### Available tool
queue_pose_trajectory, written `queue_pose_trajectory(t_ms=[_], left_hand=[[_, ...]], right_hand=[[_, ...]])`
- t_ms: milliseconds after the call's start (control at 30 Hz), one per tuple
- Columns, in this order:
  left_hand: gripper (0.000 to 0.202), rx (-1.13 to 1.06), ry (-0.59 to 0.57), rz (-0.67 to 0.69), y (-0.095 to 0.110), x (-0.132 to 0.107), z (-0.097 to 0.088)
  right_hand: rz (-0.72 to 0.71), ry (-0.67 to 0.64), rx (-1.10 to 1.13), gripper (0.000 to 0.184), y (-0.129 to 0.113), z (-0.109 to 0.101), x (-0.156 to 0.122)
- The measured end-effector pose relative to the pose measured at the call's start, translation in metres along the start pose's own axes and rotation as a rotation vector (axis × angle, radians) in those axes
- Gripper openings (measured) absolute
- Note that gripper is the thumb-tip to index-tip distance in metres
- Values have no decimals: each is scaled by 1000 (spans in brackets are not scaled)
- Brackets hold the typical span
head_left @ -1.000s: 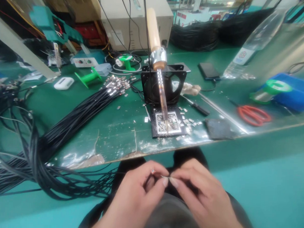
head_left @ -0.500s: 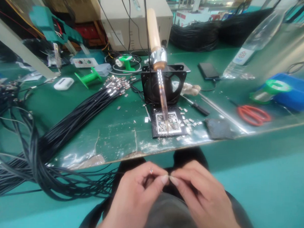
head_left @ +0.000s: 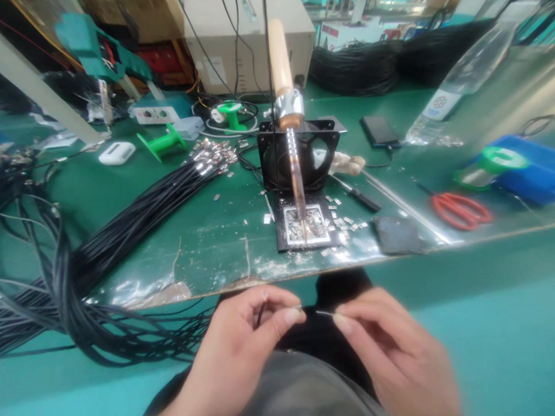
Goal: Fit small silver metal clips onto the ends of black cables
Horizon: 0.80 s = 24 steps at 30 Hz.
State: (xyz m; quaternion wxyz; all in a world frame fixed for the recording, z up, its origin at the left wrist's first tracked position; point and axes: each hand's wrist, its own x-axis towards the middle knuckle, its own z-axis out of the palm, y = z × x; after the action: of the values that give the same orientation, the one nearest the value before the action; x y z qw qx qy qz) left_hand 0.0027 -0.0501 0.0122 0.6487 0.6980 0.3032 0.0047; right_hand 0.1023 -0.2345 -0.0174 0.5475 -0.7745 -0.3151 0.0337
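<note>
My left hand [head_left: 246, 334] is closed over my lap, thumb against forefinger, on a black cable [head_left: 260, 312] that shows briefly between the fingers. The cable's end at the fingertips is too small to make out. Just right of it, my right hand [head_left: 386, 339] pinches a thin, pale, wire-like piece [head_left: 325, 313] pointing toward the left hand. A small gap separates the two sets of fingertips. Beyond them, a soldering iron [head_left: 296, 166] with a wooden handle leans over a black fan [head_left: 325, 155], its tip down on a small tray [head_left: 281, 232] of metal bits.
A thick bundle of black cables [head_left: 136, 218] with metal ends lies at left. Several small metal pieces [head_left: 345, 222] are scattered beside the tray. Red-handled scissors [head_left: 462, 209], a solder spool [head_left: 492, 164], a blue bin [head_left: 540, 175] and a plastic bottle [head_left: 468, 75] occupy the right side.
My hands have moved apart: the right went rightward, the left slightly left and up. The thin pale piece now shows in the right fingertips, and the black cable shows in the left hand.
</note>
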Motion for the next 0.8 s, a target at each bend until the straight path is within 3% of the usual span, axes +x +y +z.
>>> queue_pose_trajectory(t_ms=[333,800], left_hand=[[19,-30,22,-12,2,1,8],[11,94,175,200,-15,-6,17]], right_hand=[[-150,-40,70,22,1,16,-16],[-185,5,117,19,-4,21,-13]])
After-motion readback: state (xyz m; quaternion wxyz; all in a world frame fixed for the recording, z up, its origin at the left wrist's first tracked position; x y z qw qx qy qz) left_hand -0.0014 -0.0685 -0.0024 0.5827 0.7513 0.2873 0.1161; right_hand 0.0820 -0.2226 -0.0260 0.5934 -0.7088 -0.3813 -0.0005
